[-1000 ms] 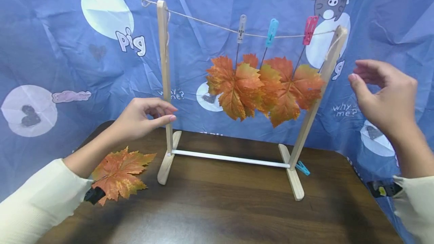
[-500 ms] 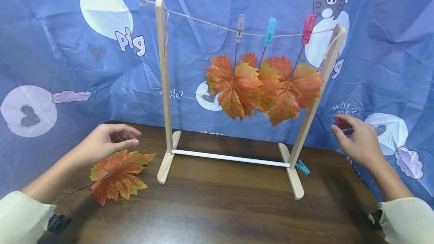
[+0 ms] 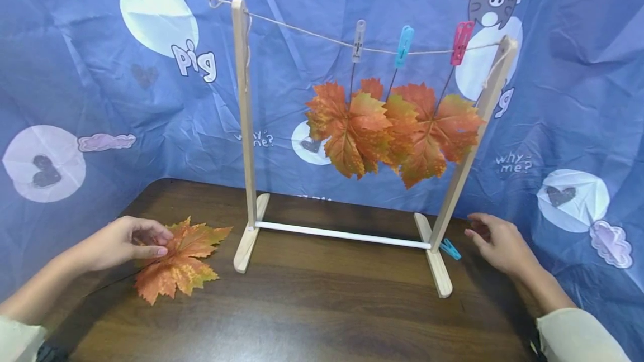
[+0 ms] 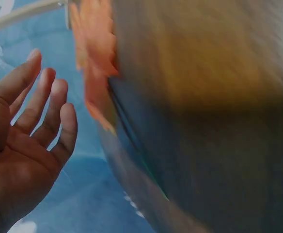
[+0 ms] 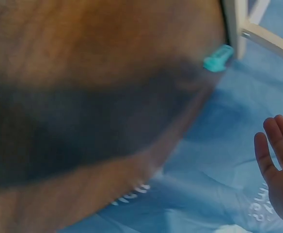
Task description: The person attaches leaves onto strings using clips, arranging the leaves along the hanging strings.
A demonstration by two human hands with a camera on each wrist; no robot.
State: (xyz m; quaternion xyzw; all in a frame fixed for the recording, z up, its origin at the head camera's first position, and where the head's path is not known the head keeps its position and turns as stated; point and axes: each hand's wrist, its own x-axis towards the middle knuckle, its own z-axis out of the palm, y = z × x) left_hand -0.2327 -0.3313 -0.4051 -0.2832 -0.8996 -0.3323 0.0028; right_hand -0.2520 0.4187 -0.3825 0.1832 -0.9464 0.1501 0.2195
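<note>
My left hand (image 3: 123, 243) hovers over an orange artificial maple leaf (image 3: 183, 270) at the table's left, its fingers relaxed and holding nothing. In the left wrist view a gap shows between the hand (image 4: 30, 141) and the leaf (image 4: 95, 48), whose thin stem points away from the rack. On the other side, my right hand (image 3: 503, 247) is just right of a blue clothespin (image 3: 450, 249) lying by the rack's right foot. The right wrist view shows loose, bare fingers (image 5: 277, 141) apart from that clothespin (image 5: 219, 58).
A wooden rack (image 3: 244, 110) carries a string (image 3: 302, 31). Grey (image 3: 358, 41), blue (image 3: 404, 46) and pink (image 3: 462, 43) clothespins hold maple leaves (image 3: 347, 133) by their stems. A white bar (image 3: 342, 233) joins the feet on the brown table (image 3: 322, 317); blue printed cloth (image 3: 282, 82) hangs behind.
Both hands have come down from beside the rack: the left down and leftward to the loose leaf, the right down and leftward to near the loose blue clothespin. The hanging leaves stay put.
</note>
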